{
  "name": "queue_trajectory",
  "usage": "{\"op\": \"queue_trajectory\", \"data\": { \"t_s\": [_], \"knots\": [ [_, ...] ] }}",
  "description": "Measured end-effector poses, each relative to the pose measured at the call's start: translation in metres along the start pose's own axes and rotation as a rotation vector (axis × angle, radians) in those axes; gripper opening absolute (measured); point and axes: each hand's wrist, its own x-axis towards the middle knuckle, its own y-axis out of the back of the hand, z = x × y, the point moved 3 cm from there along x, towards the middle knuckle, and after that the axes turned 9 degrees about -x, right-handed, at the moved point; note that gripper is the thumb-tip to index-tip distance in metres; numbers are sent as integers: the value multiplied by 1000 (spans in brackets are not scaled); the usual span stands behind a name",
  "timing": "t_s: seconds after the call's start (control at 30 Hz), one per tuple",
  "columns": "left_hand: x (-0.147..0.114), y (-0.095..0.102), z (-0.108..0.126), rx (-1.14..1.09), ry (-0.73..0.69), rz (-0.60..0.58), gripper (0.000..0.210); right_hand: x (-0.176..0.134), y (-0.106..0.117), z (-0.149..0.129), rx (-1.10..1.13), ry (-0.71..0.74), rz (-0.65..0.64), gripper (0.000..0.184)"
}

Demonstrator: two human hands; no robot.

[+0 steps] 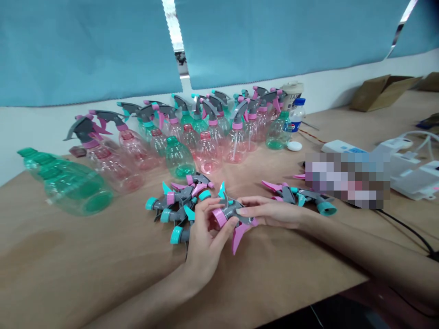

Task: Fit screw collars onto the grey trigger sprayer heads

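Note:
Between my two hands is a grey spray nozzle (233,211) with a pink collar and pink trigger. My left hand (207,237) closes its fingers round the pink collar. The grey body is gripped by my right hand (269,211), its thumb lying on top. A turquoise trigger pokes up just behind the held nozzle, partly hidden by it. Close to my left hand lies a pile of loose spray nozzles (176,214) with turquoise and pink collars. More nozzles (290,194) lie beyond my right forearm.
Clear pink bottles (208,157) and green bottles (180,160) stand at the back, many topped with nozzles. Some green bottles (78,192) lean or lie at the left. A blue-capped bottle (297,116), white power strip (346,148) and cardboard box (377,93) are at the right.

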Motion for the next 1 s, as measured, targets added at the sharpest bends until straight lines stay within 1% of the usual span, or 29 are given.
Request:
{"op": "queue_trajectory", "data": {
  "t_s": [0.1,0.2,0.3,0.4,0.47,0.6,0.7,0.8,0.9,1.0],
  "knots": [
    [-1,0,1,-25,-10,-28,36,-1,0,-1,-109,31,-56,22],
    [-1,1,2,25,-35,-47,36,-2,-2,-3,-225,59,-119,23],
    [-1,1,4,97,-39,-73,34,-2,-3,-4,-296,58,-112,21],
    [1,0,5,131,-33,-104,27,0,0,-3,-356,89,-69,19],
    [4,0,7,180,-63,-100,23,2,3,-2,-428,149,-1,18],
    [4,-1,14,349,-204,-110,21,2,4,-3,-649,270,141,16],
    [1,-3,17,449,-287,-131,27,-2,-3,-7,-935,410,265,14],
    [-2,-3,17,520,-355,-107,36,-9,-9,-9,-1135,573,416,21],
    [-2,-2,16,555,-367,-54,43,-11,-9,-8,-1181,635,556,29],
    [1,-2,17,527,-296,-75,39,-12,-5,-5,-1202,630,671,31]
  ]
}}
